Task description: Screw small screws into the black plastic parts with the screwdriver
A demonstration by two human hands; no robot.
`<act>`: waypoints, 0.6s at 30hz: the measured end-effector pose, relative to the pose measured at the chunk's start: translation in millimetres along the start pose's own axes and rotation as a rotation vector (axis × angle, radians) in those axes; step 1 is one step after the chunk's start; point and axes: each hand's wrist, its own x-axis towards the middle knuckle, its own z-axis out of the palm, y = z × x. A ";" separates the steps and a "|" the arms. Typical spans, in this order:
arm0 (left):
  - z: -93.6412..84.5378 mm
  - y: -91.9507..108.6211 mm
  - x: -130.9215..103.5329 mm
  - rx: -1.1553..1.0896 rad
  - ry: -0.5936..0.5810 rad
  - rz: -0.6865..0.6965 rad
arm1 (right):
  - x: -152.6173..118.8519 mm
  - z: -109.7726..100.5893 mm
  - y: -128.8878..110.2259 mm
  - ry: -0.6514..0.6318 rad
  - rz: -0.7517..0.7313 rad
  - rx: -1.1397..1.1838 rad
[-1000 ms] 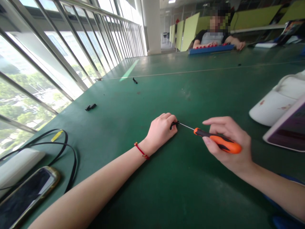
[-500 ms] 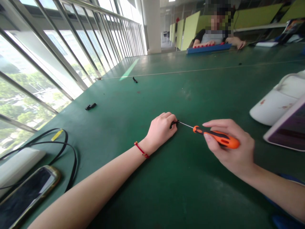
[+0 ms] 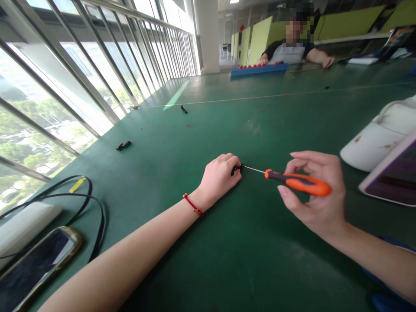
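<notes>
My left hand (image 3: 221, 174), with a red cord bracelet (image 3: 193, 205) at its wrist, rests on the green tabletop and pinches a small black part (image 3: 238, 168) between thumb and fingers. Most of that part is hidden. The thin shaft of an orange and black screwdriver (image 3: 297, 182) reaches left to the part, its tip at the part's right end. Around the handle curls my right hand (image 3: 321, 190) in a loose hold, the handle's butt against the palm side. Its thumb stands off below the handle and the index finger is lifted above it.
Small black parts (image 3: 123, 145) lie farther left. A phone (image 3: 40, 268), a white box-shaped object (image 3: 29, 229) and a black cable (image 3: 103, 216) sit at lower left. To the right are a white container (image 3: 377, 134) and a tablet-like screen (image 3: 396, 173). Across the table, a person handles a blue rack (image 3: 260, 69).
My right thumb and fingers have spread away from the screwdriver handle, which has turned and tilted slightly. My left hand has stayed still. The blue rack across the table has shifted left.
</notes>
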 end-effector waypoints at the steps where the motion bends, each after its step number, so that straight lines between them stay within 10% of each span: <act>1: 0.1 -0.1 0.0 -0.001 0.000 0.000 | 0.1 -0.5 -0.4 -0.041 0.010 -0.034; 18: 1.0 -1.8 0.5 0.000 -0.016 0.011 | -0.7 0.7 -0.8 -0.073 0.053 -0.083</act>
